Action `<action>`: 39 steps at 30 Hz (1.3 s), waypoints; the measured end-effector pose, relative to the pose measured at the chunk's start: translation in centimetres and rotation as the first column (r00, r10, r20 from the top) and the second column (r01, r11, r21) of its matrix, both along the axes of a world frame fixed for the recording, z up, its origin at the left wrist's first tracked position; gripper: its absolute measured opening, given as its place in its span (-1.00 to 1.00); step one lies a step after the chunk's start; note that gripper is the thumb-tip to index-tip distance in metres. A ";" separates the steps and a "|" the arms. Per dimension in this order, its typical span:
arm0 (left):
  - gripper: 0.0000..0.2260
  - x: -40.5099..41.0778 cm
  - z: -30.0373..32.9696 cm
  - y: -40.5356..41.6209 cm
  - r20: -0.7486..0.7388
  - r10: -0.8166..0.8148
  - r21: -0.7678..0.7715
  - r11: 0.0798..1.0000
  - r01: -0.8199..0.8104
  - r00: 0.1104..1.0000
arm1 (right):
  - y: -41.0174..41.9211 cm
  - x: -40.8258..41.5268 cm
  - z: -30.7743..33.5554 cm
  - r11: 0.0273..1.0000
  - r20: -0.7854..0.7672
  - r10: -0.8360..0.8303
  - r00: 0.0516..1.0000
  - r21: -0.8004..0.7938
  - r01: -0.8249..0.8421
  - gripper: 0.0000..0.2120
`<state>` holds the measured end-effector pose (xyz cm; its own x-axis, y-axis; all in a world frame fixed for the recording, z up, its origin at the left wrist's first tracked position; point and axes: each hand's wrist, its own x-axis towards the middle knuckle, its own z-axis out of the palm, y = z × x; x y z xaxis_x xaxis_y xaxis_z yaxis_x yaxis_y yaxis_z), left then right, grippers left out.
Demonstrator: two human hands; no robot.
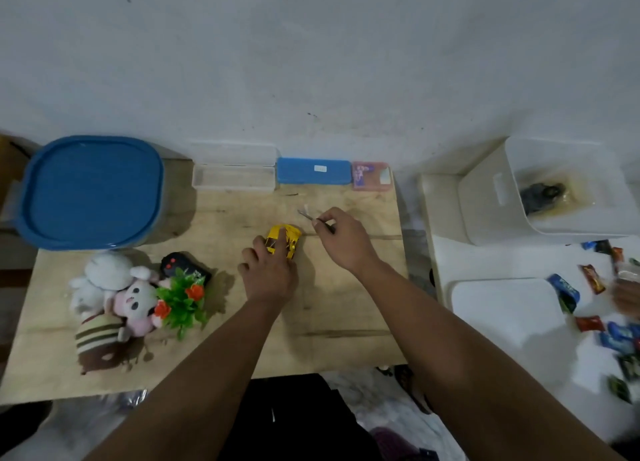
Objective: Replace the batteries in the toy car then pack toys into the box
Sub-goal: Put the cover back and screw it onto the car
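Note:
A small yellow toy car (289, 240) lies on the wooden table (339, 308) near its middle. My left hand (268, 270) holds the car from the near side, with a finger laid over its top. Just right of the car, my right hand (337, 237) pinches a thin metal screwdriver (306, 215) whose tip points up and left, above the table. A black remote control (181, 265) with red buttons lies to the left. Plush toys (110, 298) and a green plastic plant with orange flowers (181, 299) are piled at the table's left.
A large box with a blue lid (91, 190) stands at the back left. A clear open case (233, 176), a blue case (313, 171) and a pink packet (370, 176) line the back edge. A white bin (491, 204) and scattered sweet wrappers (595, 308) lie to the right.

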<state>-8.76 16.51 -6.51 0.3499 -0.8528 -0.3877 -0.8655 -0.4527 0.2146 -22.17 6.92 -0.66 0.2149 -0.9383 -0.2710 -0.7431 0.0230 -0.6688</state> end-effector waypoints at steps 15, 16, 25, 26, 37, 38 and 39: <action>-0.21 1.5 1.6 -0.9 -0.192 0.103 -0.006 0.994 -0.106 0.976 | -1.3 2.0 1.9 0.999 0.001 0.028 1.000 -0.044 -0.028 -0.85; -0.24 2.3 2.2 -1.1 -0.248 0.145 -0.043 0.986 -0.160 0.958 | -1.8 2.6 2.3 0.998 0.001 0.034 0.999 -0.048 -0.033 -0.87; -0.35 12.4 3.3 -7.0 -0.382 0.338 -0.197 0.880 -0.433 0.860 | -8.0 11.1 2.5 0.968 -0.076 0.235 0.969 -0.075 -0.241 -0.78; -0.30 13.2 2.8 -7.5 -0.383 0.354 -0.198 0.871 -0.450 0.853 | -8.6 12.1 2.0 0.961 -0.108 0.251 0.962 -0.088 -0.261 -0.78; -0.13 16.8 -3.8 -11.0 -0.381 0.436 -0.249 0.801 -0.545 0.815 | -12.1 19.8 -5.8 0.846 -0.403 0.433 0.806 -0.127 -0.518 -0.88; -0.12 17.1 -4.0 -11.1 -0.376 0.427 -0.265 0.801 -0.537 0.822 | -12.1 20.1 -6.3 0.833 -0.431 0.441 0.787 -0.130 -0.537 -0.87; -0.12 17.4 -4.2 -11.2 -0.373 0.417 -0.277 0.803 -0.528 0.829 | -12.2 20.3 -6.7 0.821 -0.458 0.442 0.771 -0.139 -0.554 -0.85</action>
<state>8.67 5.29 -10.68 0.6690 -0.7043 -0.2376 -0.4390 -0.6323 0.6383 -1.85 -5.23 -7.36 0.5998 -0.7732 -0.2059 -0.7962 -0.5511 -0.2497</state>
